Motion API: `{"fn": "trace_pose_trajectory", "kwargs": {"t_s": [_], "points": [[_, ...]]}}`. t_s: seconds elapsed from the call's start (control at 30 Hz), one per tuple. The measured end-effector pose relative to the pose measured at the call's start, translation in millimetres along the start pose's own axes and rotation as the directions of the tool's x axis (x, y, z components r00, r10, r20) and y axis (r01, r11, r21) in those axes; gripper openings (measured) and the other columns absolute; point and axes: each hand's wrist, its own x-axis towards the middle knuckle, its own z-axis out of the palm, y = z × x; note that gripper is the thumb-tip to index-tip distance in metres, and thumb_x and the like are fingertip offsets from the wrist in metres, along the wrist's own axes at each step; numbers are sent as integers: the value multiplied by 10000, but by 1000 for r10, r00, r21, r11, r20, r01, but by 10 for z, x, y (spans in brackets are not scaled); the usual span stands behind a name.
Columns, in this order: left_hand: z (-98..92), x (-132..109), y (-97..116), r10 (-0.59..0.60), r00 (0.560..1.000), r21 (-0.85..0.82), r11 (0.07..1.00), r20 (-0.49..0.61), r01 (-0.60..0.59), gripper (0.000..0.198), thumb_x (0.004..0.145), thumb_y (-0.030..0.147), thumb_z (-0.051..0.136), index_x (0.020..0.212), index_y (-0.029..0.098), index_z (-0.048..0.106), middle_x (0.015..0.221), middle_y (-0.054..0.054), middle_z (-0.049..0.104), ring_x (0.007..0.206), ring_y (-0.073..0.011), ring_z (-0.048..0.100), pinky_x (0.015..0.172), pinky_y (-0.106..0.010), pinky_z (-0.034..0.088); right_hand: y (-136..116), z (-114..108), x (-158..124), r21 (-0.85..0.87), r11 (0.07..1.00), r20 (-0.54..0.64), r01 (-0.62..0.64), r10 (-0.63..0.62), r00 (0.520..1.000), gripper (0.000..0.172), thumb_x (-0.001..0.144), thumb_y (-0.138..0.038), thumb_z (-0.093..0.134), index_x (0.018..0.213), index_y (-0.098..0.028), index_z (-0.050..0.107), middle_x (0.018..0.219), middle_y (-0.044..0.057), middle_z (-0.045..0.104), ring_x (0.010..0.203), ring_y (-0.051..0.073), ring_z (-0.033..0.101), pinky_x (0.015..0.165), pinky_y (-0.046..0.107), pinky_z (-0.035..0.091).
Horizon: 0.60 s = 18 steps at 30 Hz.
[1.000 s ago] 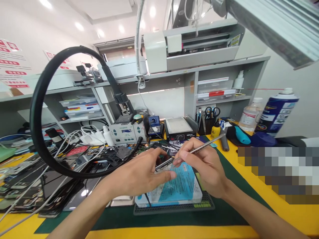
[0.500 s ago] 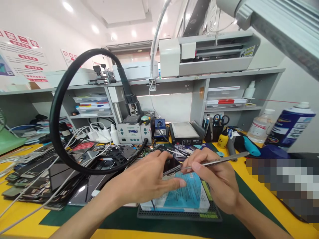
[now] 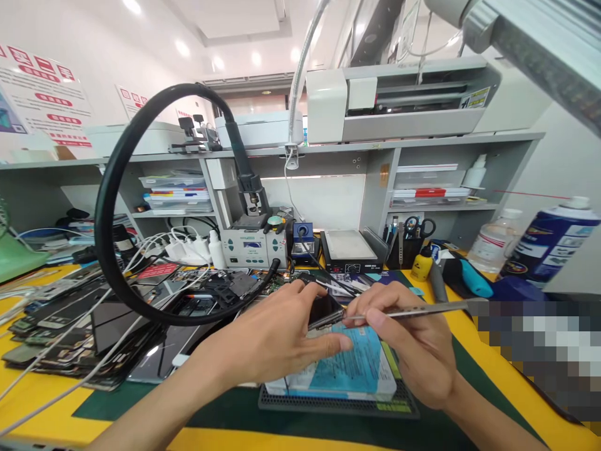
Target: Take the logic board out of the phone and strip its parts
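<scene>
My left hand is closed around a small dark phone part, held tilted above a blue-and-white box. My right hand pinches metal tweezers, whose tips touch the right edge of the part. The box rests on a black grid mat on a dark green work mat. Both hands meet near the middle of the bench.
A thick black hose loops up from a hot-air station. Stacked phone screens and white cables lie left. A heating plate, tool cup, bottle and spray can stand behind and right. A blurred patch covers the right.
The view has shifted left and slightly down, so the bench things sit further right. The tweezers have levelled out. Both hands keep their hold on the part and the tweezers.
</scene>
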Motion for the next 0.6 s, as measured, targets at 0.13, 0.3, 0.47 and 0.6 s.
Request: {"fn": "trace_pose_trajectory", "kwargs": {"t_s": [0.13, 0.3, 0.47, 0.6], "points": [[2, 13, -5, -1, 999, -16, 1000, 36, 2, 691, 869, 694, 541, 1384, 234, 549, 1164, -120, 655, 923, -291, 624, 841, -423, 491, -6, 15, 1, 17, 1000, -14, -1, 1, 1000, 184, 1011, -234, 525, 859, -244, 629, 843, 36, 651, 823, 224, 651, 756, 412, 522], [-8, 20, 7, -2, 997, -65, 998, 80, 8, 563, 900, 556, 555, 1345, 210, 562, 1163, -128, 655, 919, -283, 623, 836, -411, 502, -15, 25, -2, 37, 999, -34, 2, -1, 999, 164, 1005, -269, 547, 864, -264, 632, 836, 45, 641, 803, 243, 644, 735, 446, 518], [-7, -43, 10, 51, 998, -72, 996, 41, -48, 449, 930, 426, 533, 1338, 240, 554, 1237, -112, 625, 1098, -297, 587, 963, -427, 470, -35, 47, -58, 44, 997, -37, 56, -55, 998, 145, 998, -247, 555, 898, -292, 650, 824, 44, 634, 795, 249, 648, 730, 458, 539], [18, -85, -46, 65, 995, -72, 996, 79, -60, 499, 958, 395, 507, 1437, 295, 408, 1312, -69, 561, 1141, -258, 565, 1004, -398, 454, -93, 100, -107, -2, 990, -11, 141, -141, 990, 185, 979, -178, 540, 1006, -320, 655, 845, 42, 635, 816, 255, 673, 772, 490, 571]]}}
